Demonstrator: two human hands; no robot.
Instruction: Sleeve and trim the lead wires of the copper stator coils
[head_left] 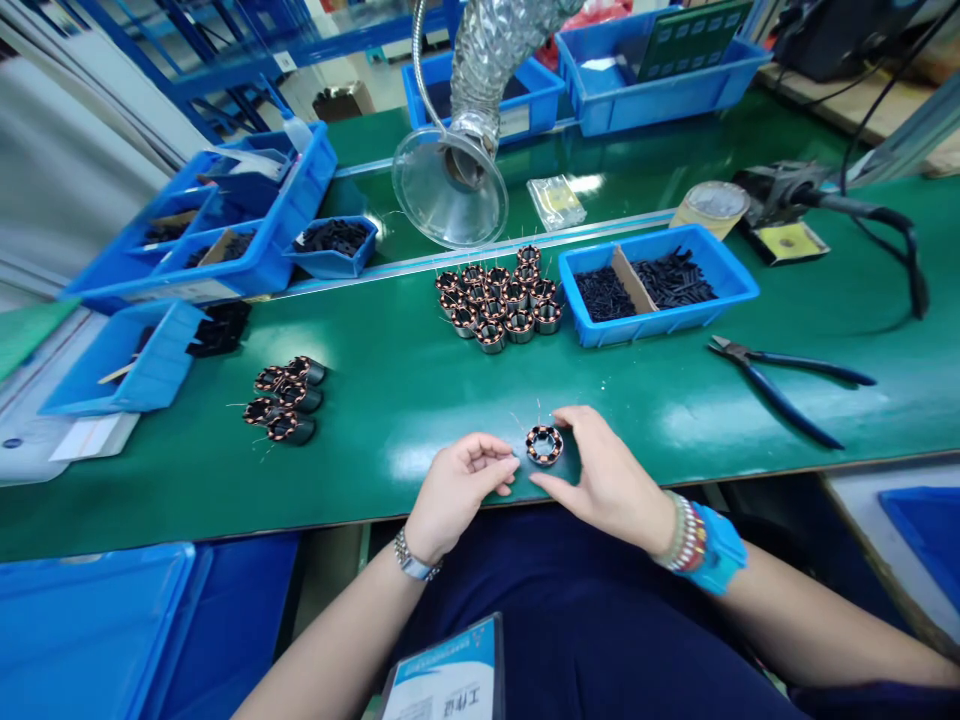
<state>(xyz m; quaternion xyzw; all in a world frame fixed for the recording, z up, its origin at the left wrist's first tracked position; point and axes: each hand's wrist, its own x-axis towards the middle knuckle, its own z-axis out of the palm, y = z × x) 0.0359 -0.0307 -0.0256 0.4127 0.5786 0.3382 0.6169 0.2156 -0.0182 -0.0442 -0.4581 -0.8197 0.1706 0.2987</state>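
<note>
Badge (444,678) — then copper-wound ring (545,460), pliers (784,402) rightward, funnel (450,208) beyond

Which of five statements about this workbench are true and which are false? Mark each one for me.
1. The right hand curves around a copper-wound ring. True.
2. The left hand holds the pliers. False: the left hand is near the ring; the pliers lie on the bench.
3. The wristwatch is on the right wrist. False: the wristwatch is on the left.
4. The divided blue bin holds black pieces. True.
5. The pliers are inside that bin. False: they lie outside it.
</note>
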